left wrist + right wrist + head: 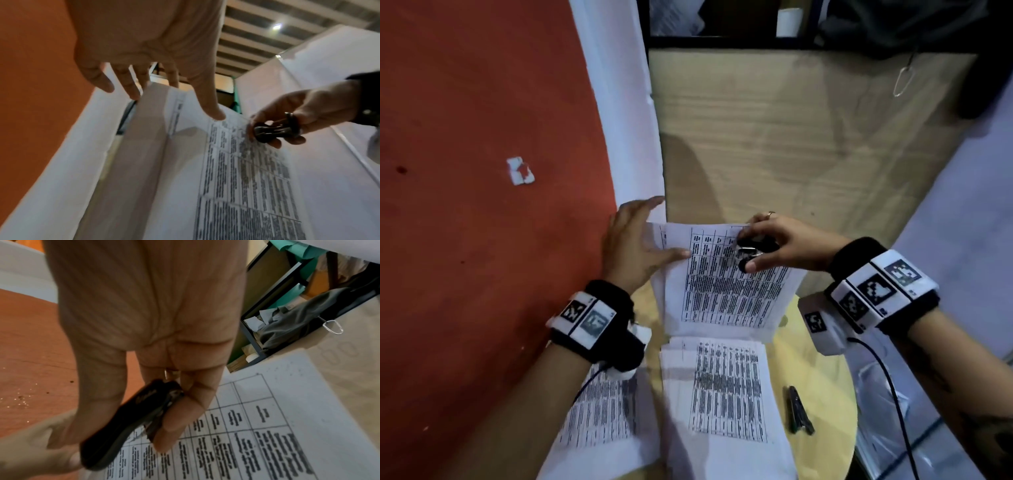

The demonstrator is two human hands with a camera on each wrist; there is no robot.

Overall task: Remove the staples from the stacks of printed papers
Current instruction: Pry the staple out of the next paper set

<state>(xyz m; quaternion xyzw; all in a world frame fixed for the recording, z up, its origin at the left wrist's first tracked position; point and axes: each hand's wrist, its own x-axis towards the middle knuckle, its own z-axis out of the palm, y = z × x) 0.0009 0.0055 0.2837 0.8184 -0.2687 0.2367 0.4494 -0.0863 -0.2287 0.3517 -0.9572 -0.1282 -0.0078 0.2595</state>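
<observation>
Stapled stack [726,281] – left hand [635,245] flat, pinning it; right hand [774,245] grips staple remover [751,251]. Get claws under staple w/o tearing.

Orange-red floor [482,137], pale wooden board [791,137], ribbed ceiling [287,24] with one lamp [276,26].

Bare forearms, each with a black wristband [887,291] carrying white blocks printed with black square markers, black cables trailing; gold ring [771,214].
</observation>
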